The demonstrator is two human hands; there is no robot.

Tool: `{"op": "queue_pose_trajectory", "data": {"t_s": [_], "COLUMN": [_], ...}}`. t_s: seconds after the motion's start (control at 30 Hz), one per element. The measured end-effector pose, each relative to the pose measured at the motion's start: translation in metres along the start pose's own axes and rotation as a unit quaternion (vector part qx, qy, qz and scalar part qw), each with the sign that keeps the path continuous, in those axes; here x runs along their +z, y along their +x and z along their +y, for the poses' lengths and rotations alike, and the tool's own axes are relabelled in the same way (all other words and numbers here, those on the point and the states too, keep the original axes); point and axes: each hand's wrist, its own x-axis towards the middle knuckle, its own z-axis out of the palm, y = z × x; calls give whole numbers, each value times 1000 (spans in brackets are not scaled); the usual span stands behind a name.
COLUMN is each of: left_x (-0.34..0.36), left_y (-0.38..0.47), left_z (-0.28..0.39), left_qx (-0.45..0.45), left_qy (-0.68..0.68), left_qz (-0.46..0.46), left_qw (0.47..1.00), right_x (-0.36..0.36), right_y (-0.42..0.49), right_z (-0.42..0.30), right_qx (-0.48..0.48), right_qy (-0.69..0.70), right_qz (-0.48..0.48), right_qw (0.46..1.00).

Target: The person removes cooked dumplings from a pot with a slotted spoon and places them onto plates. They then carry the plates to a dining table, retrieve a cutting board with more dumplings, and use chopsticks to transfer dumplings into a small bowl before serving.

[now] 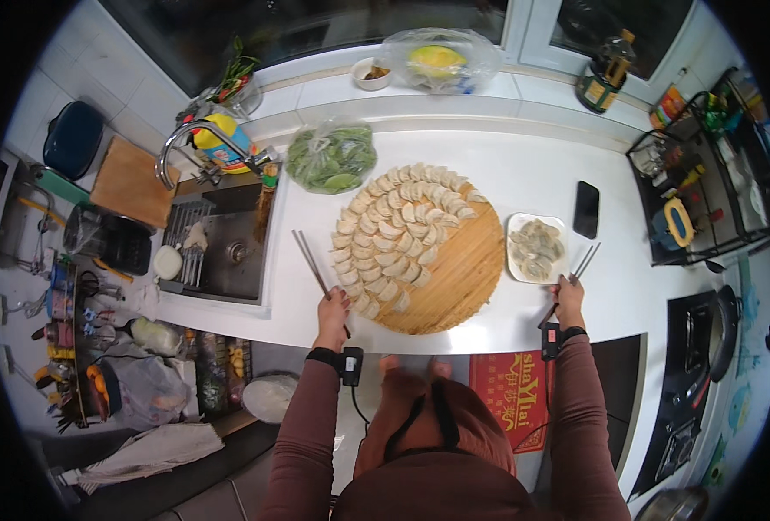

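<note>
A round wooden board [466, 273] lies on the white counter, with rows of uncooked dumplings [388, 228] over its left and upper part. At its lower left edge, my left hand [334, 316] holds a pair of chopsticks [310, 260], tips apart and pointing up and left. Beside the lower right corner of a white square plate [514, 273], my right hand [567, 303] grips another pair of chopsticks [584, 262], pointing up and right. Cooked-looking, glossy dumplings [536, 247] are heaped on the plate. Neither pair of chopsticks holds anything.
A black phone [586, 210] lies right of the plate. Behind the board is a plastic bag of green leaves [332, 156]. The sink [235, 247] and its faucet [192, 127] are on the left. A black rack [691, 182] and a stove [684, 378] stand on the right.
</note>
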Motion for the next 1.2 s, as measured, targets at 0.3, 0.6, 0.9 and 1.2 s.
{"op": "queue_pose_trajectory", "data": {"t_s": [0.3, 0.6, 0.9, 1.2], "left_x": [49, 121, 30, -68], "left_y": [-6, 2, -19, -32], "left_z": [12, 30, 26, -35], "left_qx": [-20, -31, -9, 178], "left_qy": [-9, -22, -47, 330], "left_qz": [-90, -228, -164, 88], "left_qw": [996, 973, 985, 923], "right_x": [-29, -82, -51, -16], "right_y": [-16, -76, -134, -136], "right_z": [14, 39, 61, 73], "right_qx": [10, 69, 92, -155], "right_qy": [55, 37, 29, -247], "right_qz": [15, 69, -46, 70], "right_qw": [998, 995, 994, 954]}}
